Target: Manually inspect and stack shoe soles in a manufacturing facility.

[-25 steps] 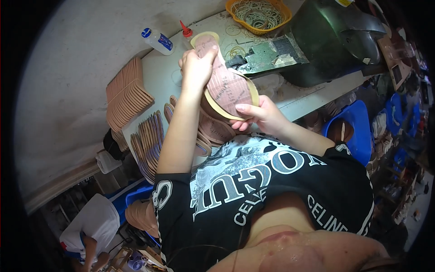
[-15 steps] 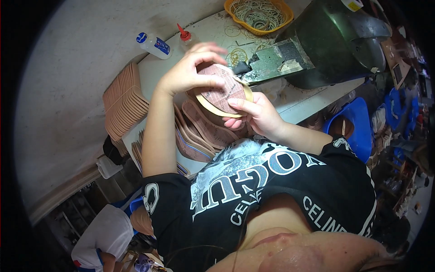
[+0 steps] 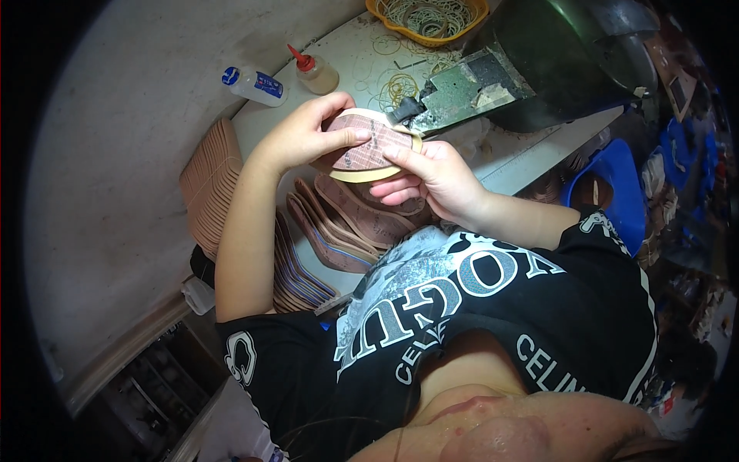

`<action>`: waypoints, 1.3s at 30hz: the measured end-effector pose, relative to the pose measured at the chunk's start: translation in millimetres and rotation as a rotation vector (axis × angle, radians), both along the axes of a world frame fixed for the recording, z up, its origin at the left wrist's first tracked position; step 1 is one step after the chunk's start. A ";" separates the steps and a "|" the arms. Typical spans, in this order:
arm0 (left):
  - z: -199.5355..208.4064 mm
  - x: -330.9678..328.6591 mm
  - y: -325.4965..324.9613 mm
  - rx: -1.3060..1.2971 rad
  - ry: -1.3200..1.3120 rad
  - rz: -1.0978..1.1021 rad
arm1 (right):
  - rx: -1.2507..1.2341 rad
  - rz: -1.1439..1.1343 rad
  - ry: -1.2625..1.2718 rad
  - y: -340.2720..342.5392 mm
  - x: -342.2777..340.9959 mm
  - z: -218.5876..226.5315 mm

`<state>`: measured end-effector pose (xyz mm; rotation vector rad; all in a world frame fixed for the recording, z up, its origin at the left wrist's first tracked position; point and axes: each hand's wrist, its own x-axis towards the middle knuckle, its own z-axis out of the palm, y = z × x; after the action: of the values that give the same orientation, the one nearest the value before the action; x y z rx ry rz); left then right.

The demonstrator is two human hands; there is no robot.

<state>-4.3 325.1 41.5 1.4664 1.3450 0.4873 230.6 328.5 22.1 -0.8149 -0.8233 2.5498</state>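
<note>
Between both hands I hold a shoe insole [image 3: 356, 146], brownish with printed marks and a pale yellow strip along its edge. My left hand [image 3: 314, 131] grips its left end, thumb on top and the fingers mostly hidden behind. My right hand [image 3: 431, 173] pinches the right end, its thumb pressing the face and the fingers curled beneath. The insole's far edge is at the black tip [image 3: 406, 110] of a green machine arm [image 3: 469, 88]; whether they touch I cannot tell. Below my hands stand several brown insoles [image 3: 339, 223] on the white table [image 3: 346, 58].
A tall stack of tan insoles [image 3: 212, 189] leans by the wall at left. Behind my left hand are a red-capped bottle [image 3: 317, 75] and a blue-capped white bottle [image 3: 254, 85]. A yellow basket [image 3: 431, 35] holds rubber-band-like loops. A blue bin [image 3: 616, 192] stands at right.
My left hand's fingers, raised and blurred before, have come down around the insole. The insole has turned a little and lies flatter. The whole view has shifted slightly.
</note>
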 end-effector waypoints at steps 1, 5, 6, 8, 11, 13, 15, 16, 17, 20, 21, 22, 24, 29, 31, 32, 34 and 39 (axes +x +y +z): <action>-1.5 1.0 -5.6 0.032 0.031 0.052 | 0.001 0.001 0.003 -0.2 0.0 -0.2; -0.4 11.4 -25.5 0.027 0.043 0.236 | 0.019 0.014 0.026 0.3 -0.3 -4.5; -0.3 14.0 -30.1 0.033 0.048 0.239 | 0.036 0.012 0.020 0.3 -0.1 -5.5; -1.5 19.6 -37.7 -0.070 0.019 0.318 | 0.081 -0.016 0.020 -0.3 0.9 -7.6; -2.8 31.1 -47.4 -0.090 0.064 0.399 | 0.150 0.006 -0.005 7.4 3.9 -11.2; -3.6 38.2 -51.9 -0.096 0.066 0.448 | 0.204 0.011 -0.017 10.7 5.4 -12.7; -7.6 41.5 -55.0 -0.101 0.070 0.500 | 0.218 0.023 -0.029 12.3 4.8 -12.0; -13.4 42.7 -56.1 -0.106 0.023 0.548 | 0.224 0.013 -0.035 10.9 4.4 -10.8; -10.6 48.2 -55.9 -0.112 -0.025 0.594 | 0.230 0.016 -0.032 11.9 5.7 -11.5; 2.6 68.8 -58.1 -0.225 -0.109 0.639 | 0.364 0.039 -0.033 17.0 13.5 -12.7; 5.2 74.2 -59.9 -0.310 -0.153 0.657 | 0.365 0.046 -0.032 15.6 18.0 -12.6; 5.3 77.3 -60.6 -0.315 -0.144 0.683 | 0.418 0.108 -0.046 13.9 22.1 -12.7; 11.1 84.0 -61.7 -0.317 -0.144 0.696 | 0.600 0.282 -0.172 8.5 31.9 -8.9; 22.4 84.9 -62.9 -0.342 -0.163 0.662 | 0.546 0.205 -0.150 3.7 39.4 -20.8; 22.4 78.5 -61.8 -0.367 -0.145 0.531 | 0.529 0.167 -0.152 12.0 37.4 -24.5; 24.1 81.0 -63.5 -0.331 -0.127 0.559 | 0.523 0.168 -0.149 14.4 35.5 -25.6; 9.0 72.2 -63.6 -0.289 -0.136 0.614 | 0.507 0.174 -0.126 16.5 29.2 -28.3; 4.2 78.1 -62.3 -0.171 -0.202 0.752 | 0.362 0.163 -0.088 6.3 36.3 -24.9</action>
<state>73.9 262.8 45.7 0.7100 1.7009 0.9412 266.9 334.8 -2.8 -0.7717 -1.3802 2.4025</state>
